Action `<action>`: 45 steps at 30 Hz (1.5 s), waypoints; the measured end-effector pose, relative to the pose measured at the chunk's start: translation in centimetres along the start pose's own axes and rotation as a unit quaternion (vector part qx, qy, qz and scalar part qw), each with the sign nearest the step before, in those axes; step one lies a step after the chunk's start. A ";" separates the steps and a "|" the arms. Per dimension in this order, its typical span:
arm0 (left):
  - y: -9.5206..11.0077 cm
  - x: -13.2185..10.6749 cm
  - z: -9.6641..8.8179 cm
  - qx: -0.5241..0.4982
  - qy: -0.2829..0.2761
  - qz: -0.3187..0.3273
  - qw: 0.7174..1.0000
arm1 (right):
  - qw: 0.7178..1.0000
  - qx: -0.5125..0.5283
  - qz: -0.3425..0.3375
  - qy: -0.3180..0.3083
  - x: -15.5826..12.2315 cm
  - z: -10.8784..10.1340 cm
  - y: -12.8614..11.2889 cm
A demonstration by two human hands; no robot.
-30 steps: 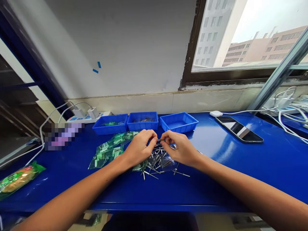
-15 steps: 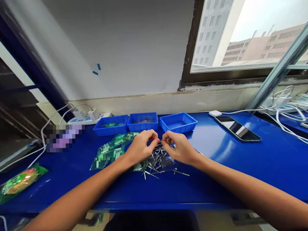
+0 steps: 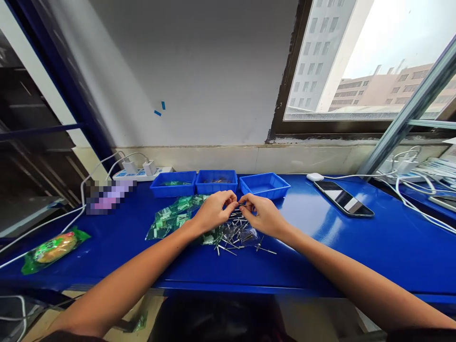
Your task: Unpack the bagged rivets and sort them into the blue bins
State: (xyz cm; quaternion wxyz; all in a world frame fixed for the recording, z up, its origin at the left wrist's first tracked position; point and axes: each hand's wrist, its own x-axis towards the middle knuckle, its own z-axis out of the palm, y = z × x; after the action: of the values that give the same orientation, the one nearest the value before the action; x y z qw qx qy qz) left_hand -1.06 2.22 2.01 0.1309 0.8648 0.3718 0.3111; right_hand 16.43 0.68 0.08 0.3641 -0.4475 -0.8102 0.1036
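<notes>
My left hand [image 3: 215, 210] and my right hand [image 3: 263, 216] meet fingertip to fingertip over the blue table. Between them is a thin metal rivet [image 3: 242, 205], pinched at both ends and partly hidden by the fingers. Below the hands lies a loose pile of silvery pop rivets [image 3: 231, 237], some with long pins, and a small clear plastic bag [image 3: 249, 236] rests among them. Green plastic packets [image 3: 171, 216] with pale pieces inside spread out to the left of my left hand, some reaching under it.
Three blue bins stand along the back: a left bin [image 3: 173, 192] with green packets, a middle bin [image 3: 217, 187] with small parts, and a right bin [image 3: 265, 192]. A phone [image 3: 344, 199] lies right, a wrapped bread [image 3: 55, 249] left, a power strip [image 3: 162, 174] behind.
The camera view has shifted slightly, so the table appears a little farther away. Both hands stay together, and the rivet between the fingertips now shows more clearly.
</notes>
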 end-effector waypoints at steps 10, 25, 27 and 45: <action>-0.2 0.3 0.2 0.018 -0.004 0.008 1.000 | 0.999 -0.035 -0.028 0.015 0.0 -0.4 0.8; 0.4 -0.2 -0.2 0.063 -0.003 0.096 0.993 | 0.985 -0.104 -0.121 0.065 -0.1 -0.8 0.2; 0.1 -0.2 0.1 0.068 0.004 0.098 0.993 | 0.988 -0.093 -0.114 0.051 -0.1 -0.7 0.5; -0.3 -0.3 0.2 0.118 -0.055 0.045 0.990 | 0.991 -0.075 -0.094 0.052 -0.3 0.4 1.3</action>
State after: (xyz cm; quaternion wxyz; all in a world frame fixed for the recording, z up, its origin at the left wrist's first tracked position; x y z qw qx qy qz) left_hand -1.26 2.24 1.54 0.0340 0.9058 0.3592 0.2221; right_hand 17.13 1.22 -1.01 0.3789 -0.4001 -0.8343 -0.0154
